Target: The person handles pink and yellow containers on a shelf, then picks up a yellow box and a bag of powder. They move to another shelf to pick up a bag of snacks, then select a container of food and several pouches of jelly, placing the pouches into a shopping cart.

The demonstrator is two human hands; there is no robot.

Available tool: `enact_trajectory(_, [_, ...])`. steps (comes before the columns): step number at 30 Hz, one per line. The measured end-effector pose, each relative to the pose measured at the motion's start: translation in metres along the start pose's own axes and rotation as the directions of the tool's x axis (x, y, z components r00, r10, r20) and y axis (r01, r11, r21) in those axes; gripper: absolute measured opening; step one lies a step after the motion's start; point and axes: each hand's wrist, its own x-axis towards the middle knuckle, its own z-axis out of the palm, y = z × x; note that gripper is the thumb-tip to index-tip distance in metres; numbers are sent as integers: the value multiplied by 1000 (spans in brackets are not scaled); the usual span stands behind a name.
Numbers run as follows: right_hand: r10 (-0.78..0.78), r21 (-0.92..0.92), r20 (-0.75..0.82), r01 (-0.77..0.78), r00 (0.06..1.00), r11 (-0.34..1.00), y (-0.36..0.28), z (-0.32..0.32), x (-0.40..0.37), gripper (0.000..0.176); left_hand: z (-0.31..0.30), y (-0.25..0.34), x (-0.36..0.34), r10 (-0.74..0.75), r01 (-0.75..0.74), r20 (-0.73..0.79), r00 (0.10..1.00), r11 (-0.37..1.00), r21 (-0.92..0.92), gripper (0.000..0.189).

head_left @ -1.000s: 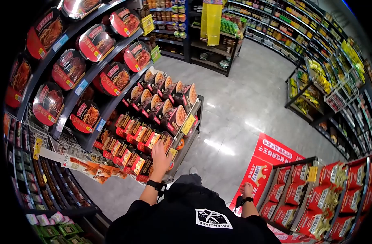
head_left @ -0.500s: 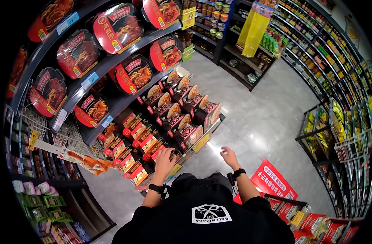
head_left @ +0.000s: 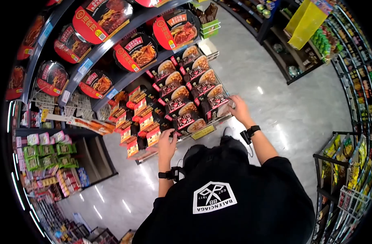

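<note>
My left hand (head_left: 167,143) is at the front edge of the low display shelf, beside the red-and-black packages (head_left: 153,136) and near the front black noodle package (head_left: 189,123). Its fingers are apart and I see nothing held in them. My right hand (head_left: 239,110) rests its fingertips against the outer side of the front right black package (head_left: 218,106). Those fingers are stretched and not wrapped round it. Behind stand rows of similar black packages with food pictures (head_left: 178,94). Both wrists wear black bands.
Tilted shelves above carry round red-and-black meal boxes (head_left: 136,51). A yellow price tag (head_left: 203,132) edges the low shelf. Left stands a rack of green snack packs (head_left: 47,148); right, a rack with yellow bags (head_left: 332,146). Grey floor (head_left: 271,110) lies between.
My right hand has moved forward from above the floor to the front right black package. My left hand stays by the shelf's front edge. The camera view has turned and shifted.
</note>
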Motion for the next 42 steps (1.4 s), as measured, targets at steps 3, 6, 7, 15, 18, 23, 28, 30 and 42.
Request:
enact_trajectory(3, [61,266,183,-109,981,958,12,-15,7,32,21,17,-10,-5,6,-92,996,1000,12,22])
enact_trajectory(6, [21,235,309,-98,951,967,22,-26,16,22,38,42,-19,-59,62,-155,986,998,15,23])
enact_trajectory(7, [14,240,322,-96,947,966,24,-31,18,22,43,49,-22,-66,71,-170,983,997,27,24])
enact_trajectory(15, [-489,237,295,433,821,870,-11,-67,35,14,78,97,-6,-242,234,29,970,892,-386,45])
enact_trajectory(18, [-527,229,255,479,811,848,-32,-91,39,13,91,106,11,-178,195,83,980,829,-524,67])
enact_trajectory(23, [-511,347,155,437,846,830,-69,-135,47,9,78,140,41,46,-81,-67,997,639,-765,106])
enact_trajectory(28, [-118,753,237,-105,964,650,-89,-146,51,14,59,119,46,-194,230,156,969,466,-855,88])
enact_trajectory(30, [-54,778,311,-221,949,588,-83,-130,51,17,57,115,51,-208,287,234,950,278,-917,81])
enact_trajectory(42, [-24,800,599,-599,801,-18,-108,-77,40,57,19,147,47,-281,324,260,924,214,-921,54])
